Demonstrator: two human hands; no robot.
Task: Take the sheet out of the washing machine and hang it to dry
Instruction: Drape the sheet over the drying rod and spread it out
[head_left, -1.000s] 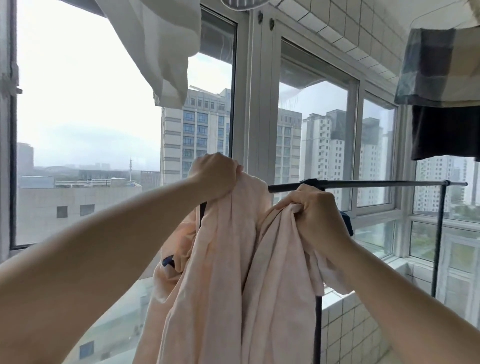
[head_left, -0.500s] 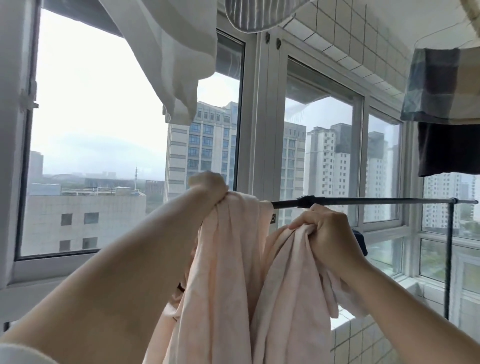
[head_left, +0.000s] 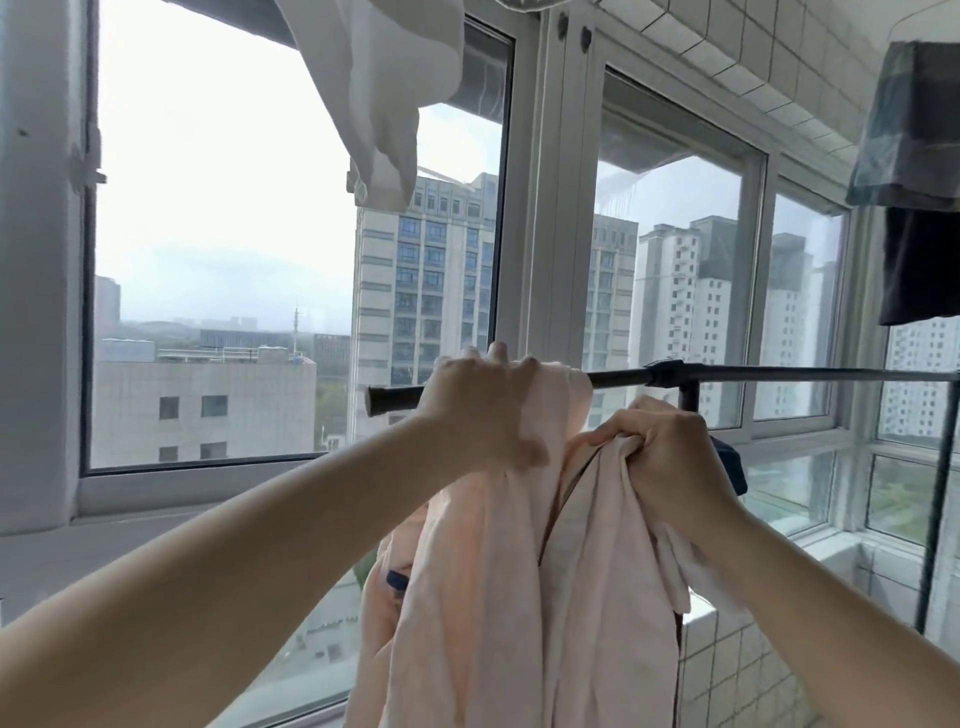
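A pale pink sheet hangs in bunched folds in front of me, its top edge draped over a black drying-rack bar. My left hand grips the sheet's top at the bar near the bar's left end, fingers hooked over it. My right hand holds a gathered bunch of the sheet just below the bar, fingers curled tight round the cloth. The lower part of the sheet runs out of view at the bottom.
A white cloth hangs overhead at the upper left. A checked cloth and a dark garment hang at the upper right. Windows stand behind the rack, with a tiled ledge below. The rack's right upright stands near the glass.
My left hand has pushed the sheet's top further over the bar and slid left, baring the bar's left end. My right hand stays clenched on its bunch below the bar.
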